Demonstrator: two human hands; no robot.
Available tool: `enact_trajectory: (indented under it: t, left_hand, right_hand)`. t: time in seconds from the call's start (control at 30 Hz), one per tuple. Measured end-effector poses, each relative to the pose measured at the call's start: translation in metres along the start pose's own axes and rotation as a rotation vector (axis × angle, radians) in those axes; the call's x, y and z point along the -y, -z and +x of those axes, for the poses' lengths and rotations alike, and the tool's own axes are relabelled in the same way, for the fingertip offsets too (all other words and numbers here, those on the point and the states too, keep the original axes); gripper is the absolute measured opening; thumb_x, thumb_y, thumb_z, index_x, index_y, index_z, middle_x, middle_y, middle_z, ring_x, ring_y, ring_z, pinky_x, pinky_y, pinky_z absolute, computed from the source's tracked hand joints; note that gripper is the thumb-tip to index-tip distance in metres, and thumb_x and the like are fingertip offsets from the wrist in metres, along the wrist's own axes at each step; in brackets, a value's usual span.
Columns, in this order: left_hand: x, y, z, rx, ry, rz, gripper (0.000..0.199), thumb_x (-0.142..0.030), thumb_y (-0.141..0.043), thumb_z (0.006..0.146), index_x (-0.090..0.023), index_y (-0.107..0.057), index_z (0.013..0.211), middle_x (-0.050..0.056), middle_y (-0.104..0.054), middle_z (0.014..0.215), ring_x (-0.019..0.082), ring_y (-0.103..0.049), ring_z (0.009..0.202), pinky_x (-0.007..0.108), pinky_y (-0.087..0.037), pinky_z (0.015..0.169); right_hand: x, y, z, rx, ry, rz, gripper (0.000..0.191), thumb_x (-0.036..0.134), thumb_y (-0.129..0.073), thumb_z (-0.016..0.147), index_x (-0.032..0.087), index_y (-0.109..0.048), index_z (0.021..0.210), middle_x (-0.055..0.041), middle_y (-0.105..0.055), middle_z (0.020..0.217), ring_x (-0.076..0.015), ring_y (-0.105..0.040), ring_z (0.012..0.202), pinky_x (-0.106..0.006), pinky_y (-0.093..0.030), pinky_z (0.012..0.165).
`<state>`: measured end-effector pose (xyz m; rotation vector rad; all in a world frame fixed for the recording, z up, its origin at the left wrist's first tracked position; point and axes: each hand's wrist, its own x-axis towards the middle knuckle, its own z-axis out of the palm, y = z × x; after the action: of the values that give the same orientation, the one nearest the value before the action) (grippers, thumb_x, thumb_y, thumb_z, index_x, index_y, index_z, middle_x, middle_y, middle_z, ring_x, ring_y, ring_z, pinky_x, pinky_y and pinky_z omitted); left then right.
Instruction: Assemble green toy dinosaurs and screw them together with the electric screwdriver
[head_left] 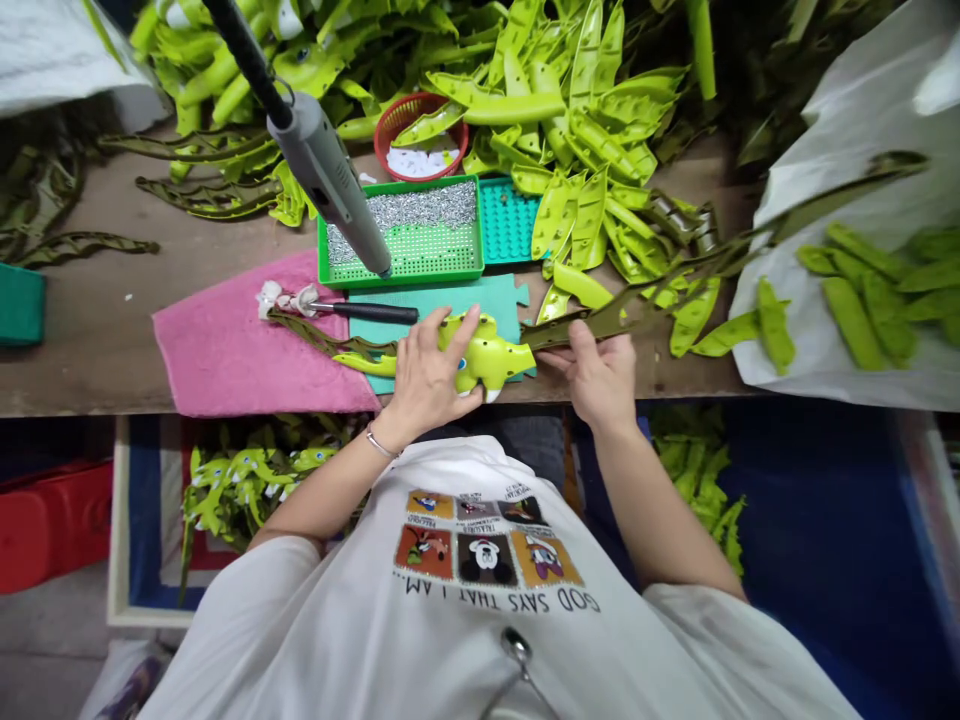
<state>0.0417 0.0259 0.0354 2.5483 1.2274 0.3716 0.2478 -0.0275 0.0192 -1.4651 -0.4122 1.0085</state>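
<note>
My left hand [427, 375] lies over a lime-green plastic animal-shaped figure [484, 355], its fingers gripping the body on the teal foam mat [480, 300]. My right hand [596, 378] pinches a long olive-green serrated strip [622, 310], which runs up and right across the bench and meets the figure's end. A shorter olive strip [330, 338] extends left from the figure over a pink towel [240, 345]. Just above it lies a black-handled tool [375, 313] with white fluffy material at its tip.
A grey glue gun [326, 170] hangs above a green tray of silver glitter [401, 235], beside a teal pegged tray [506, 220]. Piles of lime-green pieces [555, 130] and a red basket [420, 135] sit behind. A white bag [847, 240] holds more pieces at right.
</note>
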Motion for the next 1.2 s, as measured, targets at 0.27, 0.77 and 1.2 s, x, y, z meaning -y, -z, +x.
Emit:
enact_trajectory:
  t: [0.27,0.77,1.2]
  left_hand:
    - [-0.002,0.027,-0.016,-0.085,-0.028,-0.013,0.092,-0.036,-0.073,0.074,-0.026,-0.034,0.156,0.018,-0.03,0.153,0.041,-0.044,0.131,0.052,-0.037,0.107]
    - [0.023,0.036,-0.03,-0.081,0.0,0.032,0.095,-0.034,-0.075,0.074,-0.028,-0.031,0.157,0.017,-0.033,0.151,0.04,-0.042,0.134,0.052,-0.041,0.108]
    - [0.049,0.032,-0.033,-0.026,-0.003,-0.01,0.096,-0.035,-0.075,0.072,-0.028,-0.032,0.158,0.018,-0.032,0.152,0.041,-0.04,0.134,0.053,-0.037,0.107]
  right_hand:
    - [0.004,-0.016,-0.018,0.161,-0.101,0.107,0.056,0.068,-0.077,0.067,0.022,-0.066,0.098,-0.0031,-0.073,0.081,-0.0248,-0.074,0.092,-0.04,-0.064,0.078]
    - [-0.015,-0.049,-0.039,0.297,-0.113,0.018,0.05,0.052,-0.09,0.053,0.021,-0.071,0.088,-0.0039,-0.075,0.088,-0.0233,-0.071,0.088,-0.041,-0.059,0.089]
    - [-0.029,-0.06,-0.033,0.352,-0.209,-0.026,0.056,0.044,-0.093,0.05,0.018,-0.072,0.094,-0.0044,-0.076,0.088,-0.0216,-0.071,0.086,-0.045,-0.057,0.096]
